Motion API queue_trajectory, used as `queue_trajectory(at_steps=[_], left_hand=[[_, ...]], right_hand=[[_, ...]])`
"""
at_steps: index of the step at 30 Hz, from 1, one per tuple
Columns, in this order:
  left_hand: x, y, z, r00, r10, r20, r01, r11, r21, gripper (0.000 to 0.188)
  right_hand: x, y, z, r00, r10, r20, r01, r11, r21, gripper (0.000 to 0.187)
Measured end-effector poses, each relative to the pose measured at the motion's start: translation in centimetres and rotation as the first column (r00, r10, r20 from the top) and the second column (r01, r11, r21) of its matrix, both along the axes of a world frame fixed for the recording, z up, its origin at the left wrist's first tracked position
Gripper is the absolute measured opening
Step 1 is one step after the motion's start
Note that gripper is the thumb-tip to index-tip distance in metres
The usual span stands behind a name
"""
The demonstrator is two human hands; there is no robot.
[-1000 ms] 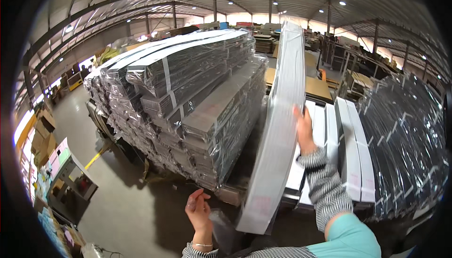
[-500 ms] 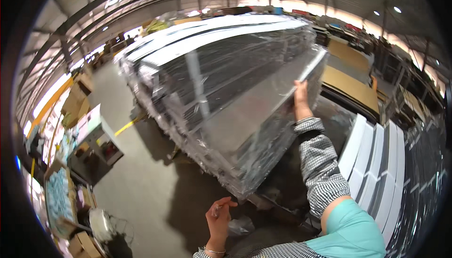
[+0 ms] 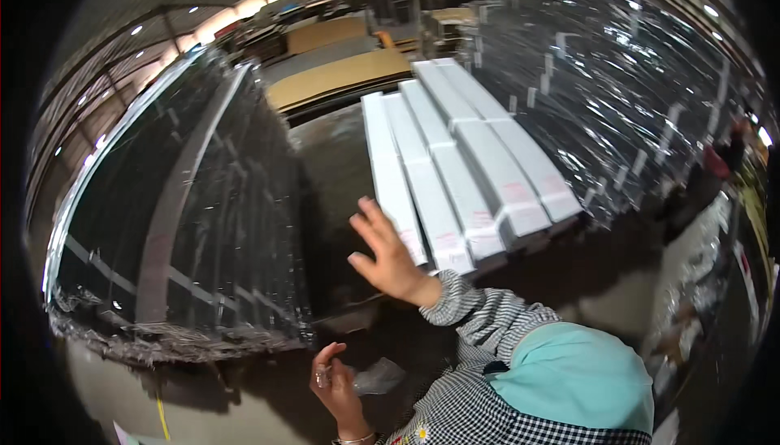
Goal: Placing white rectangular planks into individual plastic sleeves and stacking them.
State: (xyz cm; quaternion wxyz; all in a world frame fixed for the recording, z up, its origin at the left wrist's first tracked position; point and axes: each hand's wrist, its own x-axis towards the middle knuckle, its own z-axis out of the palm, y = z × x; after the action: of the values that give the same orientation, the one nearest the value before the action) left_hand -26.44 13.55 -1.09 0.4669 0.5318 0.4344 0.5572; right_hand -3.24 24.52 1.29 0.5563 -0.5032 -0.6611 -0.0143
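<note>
My right hand (image 3: 386,258) is open with its fingers spread, above the gap between two stacks and next to the bundles of long white strips (image 3: 443,189). My left hand (image 3: 335,392) is lower down, its fingers curled on a crumpled piece of clear plastic film (image 3: 380,376) that trails out to the right. Left of my hands stands a tall stack of dark panels wrapped in clear film (image 3: 236,226), with one pale strip (image 3: 175,201) running along its top.
Another film-wrapped dark stack (image 3: 601,79) rises at the far right. Brown boards (image 3: 341,78) lie on a stack behind the gap. Crumpled wrapping (image 3: 703,242) hangs along the right side. A yellow floor line (image 3: 163,421) shows at the lower left.
My right hand has come off the wrapped stack's edge and its fingers have spread. The view has swung right, bringing the white bundles to the middle. My left hand still grips the film.
</note>
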Motion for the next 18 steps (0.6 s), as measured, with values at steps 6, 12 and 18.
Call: queue_trajectory(at_steps=[6, 12, 18], left_hand=[[1.7, -6.8, 0.0, 0.964, -0.177, 0.198, 0.181, 0.984, -0.002, 0.022], [6.3, -10.6, 3.0, 0.916, -0.304, 0.261, 0.308, 0.951, 0.028, 0.028], [10.4, -10.7, 5.3, 0.835, -0.339, 0.434, 0.311, 0.941, 0.137, 0.023]], right_hand=[[21.0, -12.7, -4.4, 0.796, -0.589, 0.141, 0.605, 0.761, -0.233, 0.07], [22.1, -14.2, -6.5, 0.611, -0.665, 0.429, 0.755, 0.327, -0.568, 0.079], [17.4, -25.8, -2.9, 0.625, -0.641, 0.446, 0.78, 0.482, -0.399, 0.06]])
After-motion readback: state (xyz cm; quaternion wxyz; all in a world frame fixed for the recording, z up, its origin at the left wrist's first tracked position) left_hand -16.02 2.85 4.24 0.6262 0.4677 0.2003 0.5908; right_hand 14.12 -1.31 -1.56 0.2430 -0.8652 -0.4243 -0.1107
